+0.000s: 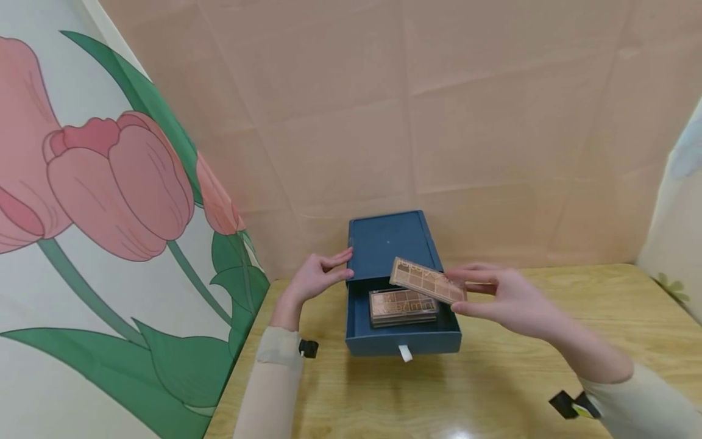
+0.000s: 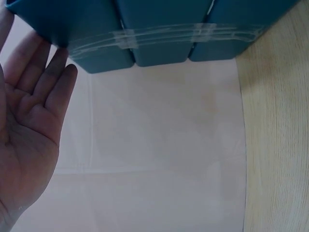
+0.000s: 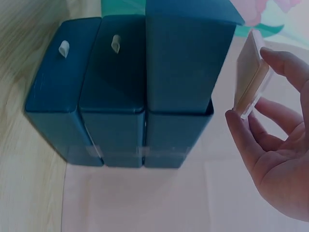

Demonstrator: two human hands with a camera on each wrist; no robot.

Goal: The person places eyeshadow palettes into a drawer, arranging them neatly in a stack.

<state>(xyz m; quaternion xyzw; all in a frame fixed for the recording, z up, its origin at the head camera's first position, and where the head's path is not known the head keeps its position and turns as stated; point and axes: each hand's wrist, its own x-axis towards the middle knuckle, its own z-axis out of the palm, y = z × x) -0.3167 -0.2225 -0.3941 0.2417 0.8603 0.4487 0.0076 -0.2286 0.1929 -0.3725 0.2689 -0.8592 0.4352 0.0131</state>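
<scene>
My right hand (image 1: 507,300) pinches an eyeshadow palette (image 1: 423,280) by one end, thumb on one side and fingers on the other. The palette is tilted above the pulled-out top drawer (image 1: 378,346) of a blue drawer box (image 1: 390,242). Inside that drawer lies a small stack of similar palettes (image 1: 403,306). My left hand (image 1: 317,279) rests its fingertips on the left side of the box, fingers extended. In the left wrist view the left palm (image 2: 31,121) faces the camera beside the box. The right wrist view shows the held palette (image 3: 251,75) edge-on, apart from the box.
The box has three stacked drawers, with clear tape (image 2: 159,36) around them. White pull tabs (image 3: 116,43) stick out of the drawer fronts. Beneath is a wooden table (image 1: 526,366). A pinkish sheet (image 1: 351,122) hangs behind, and a tulip-patterned wall (image 1: 120,183) stands left.
</scene>
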